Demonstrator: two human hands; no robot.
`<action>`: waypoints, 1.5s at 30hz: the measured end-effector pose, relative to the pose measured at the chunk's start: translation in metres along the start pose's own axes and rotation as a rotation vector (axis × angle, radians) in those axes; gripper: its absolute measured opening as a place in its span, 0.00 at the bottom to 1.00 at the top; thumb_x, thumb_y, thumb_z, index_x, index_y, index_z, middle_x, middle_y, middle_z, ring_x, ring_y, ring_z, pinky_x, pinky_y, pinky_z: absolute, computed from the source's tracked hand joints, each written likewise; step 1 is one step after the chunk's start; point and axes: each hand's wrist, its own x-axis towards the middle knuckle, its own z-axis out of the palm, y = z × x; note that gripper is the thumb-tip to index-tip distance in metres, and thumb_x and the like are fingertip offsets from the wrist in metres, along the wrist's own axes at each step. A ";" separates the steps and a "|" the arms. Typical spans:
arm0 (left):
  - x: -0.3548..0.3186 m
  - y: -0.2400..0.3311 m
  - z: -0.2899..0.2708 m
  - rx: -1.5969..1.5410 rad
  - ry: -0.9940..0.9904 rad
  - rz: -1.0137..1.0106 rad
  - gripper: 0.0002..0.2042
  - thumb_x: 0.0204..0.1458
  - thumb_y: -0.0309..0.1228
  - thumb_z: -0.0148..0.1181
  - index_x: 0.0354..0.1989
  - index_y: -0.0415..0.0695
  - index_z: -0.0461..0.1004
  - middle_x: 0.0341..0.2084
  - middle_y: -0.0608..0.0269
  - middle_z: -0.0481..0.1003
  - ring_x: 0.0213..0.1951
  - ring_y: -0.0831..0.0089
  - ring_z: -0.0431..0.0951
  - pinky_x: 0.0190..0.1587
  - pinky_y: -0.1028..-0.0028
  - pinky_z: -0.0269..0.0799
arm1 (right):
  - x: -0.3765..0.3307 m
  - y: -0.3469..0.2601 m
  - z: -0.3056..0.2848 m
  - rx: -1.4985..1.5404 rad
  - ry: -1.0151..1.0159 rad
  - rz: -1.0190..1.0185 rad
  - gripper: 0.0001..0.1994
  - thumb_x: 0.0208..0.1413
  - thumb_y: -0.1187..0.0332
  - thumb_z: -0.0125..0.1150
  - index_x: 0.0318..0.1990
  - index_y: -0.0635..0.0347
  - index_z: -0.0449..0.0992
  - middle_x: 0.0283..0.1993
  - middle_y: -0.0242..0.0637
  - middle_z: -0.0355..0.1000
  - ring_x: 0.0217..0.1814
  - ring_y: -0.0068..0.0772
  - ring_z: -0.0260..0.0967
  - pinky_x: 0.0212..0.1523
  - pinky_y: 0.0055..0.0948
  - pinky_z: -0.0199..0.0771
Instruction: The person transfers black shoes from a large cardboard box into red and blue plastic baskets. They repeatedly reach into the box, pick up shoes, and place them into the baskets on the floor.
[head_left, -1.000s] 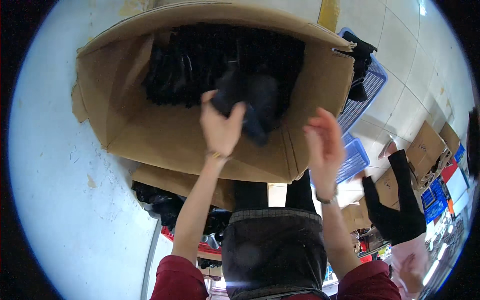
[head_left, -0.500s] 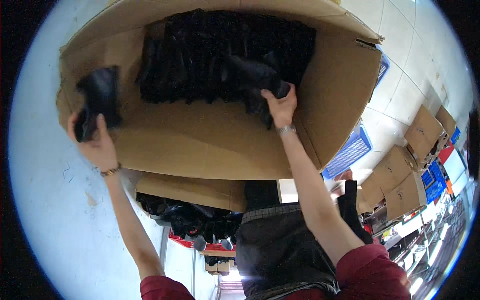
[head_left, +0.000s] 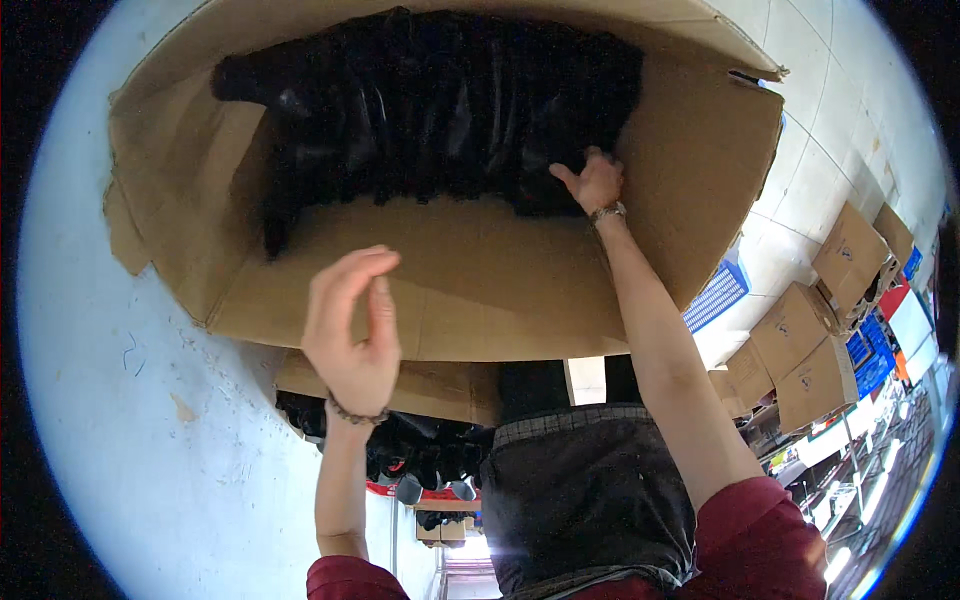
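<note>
A large cardboard box (head_left: pixel 430 290) lies open before me, with a packed row of glossy black leather-like pieces (head_left: pixel 430 120) inside along its far part. Their exact kind is hard to make out in the dark. My right hand (head_left: pixel 597 182) is inside the box, touching the pieces at the row's right end, thumb spread from the fingers. In front of the box's near wall hovers my left hand (head_left: pixel 352 320), holding nothing, with thumb and fingers apart. One black piece (head_left: pixel 240 80) juts out leftward at the row's far left.
Behind the near wall stands another cardboard box (head_left: pixel 440 390), with more black items (head_left: pixel 430 455) close by. A pale wall-like surface (head_left: pixel 110 400) runs along the left. To the right are a blue plastic basket (head_left: pixel 717 297) and several cardboard boxes (head_left: pixel 790 335) on the tiled floor.
My left hand has let go of its black piece and come right and nearer. My right hand has moved slightly right, and the piece it held now rests among the others.
</note>
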 end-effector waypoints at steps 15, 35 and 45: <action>0.087 -0.061 0.177 -0.085 -0.283 -0.219 0.14 0.56 0.22 0.56 0.51 0.45 0.77 0.41 0.54 0.80 0.41 0.67 0.82 0.45 0.70 0.76 | 0.021 -0.023 -0.055 0.402 0.436 -0.005 0.40 0.52 0.62 0.66 0.66 0.76 0.53 0.61 0.70 0.62 0.65 0.66 0.59 0.68 0.48 0.57; 0.155 -0.075 0.349 0.204 -0.015 -0.463 0.25 0.46 0.31 0.68 0.46 0.28 0.65 0.46 0.36 0.70 0.51 0.41 0.72 0.53 0.54 0.72 | 0.084 -0.044 -0.051 0.511 0.384 0.121 0.30 0.44 0.69 0.67 0.56 0.54 0.60 0.44 0.56 0.76 0.46 0.61 0.74 0.46 0.52 0.73; 0.023 0.161 0.127 -0.522 -0.003 -0.356 0.19 0.59 0.20 0.48 0.59 0.30 0.64 0.53 0.53 0.72 0.53 0.67 0.72 0.58 0.71 0.65 | -0.139 -0.016 -0.300 0.870 0.259 -0.179 0.23 0.42 0.63 0.75 0.45 0.58 0.71 0.35 0.41 0.74 0.34 0.37 0.78 0.36 0.30 0.78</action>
